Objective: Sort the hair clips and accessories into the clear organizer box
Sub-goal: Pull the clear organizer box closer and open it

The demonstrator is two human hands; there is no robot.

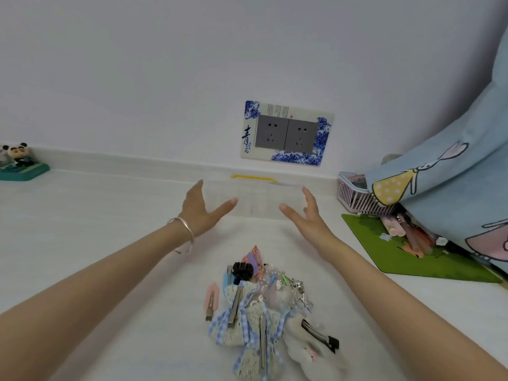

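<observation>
With both palms spread open on either side of the clear box (258,199) by the wall, the left hand (202,209) and right hand (308,215) grip nothing. Dragged back carelessly, it might plough into the clip pile (264,306).

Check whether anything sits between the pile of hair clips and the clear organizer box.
Nothing visible does. The white tabletop between the pile of hair clips and the clear organizer box is bare; the left hand and right hand flank the box, open.
</observation>
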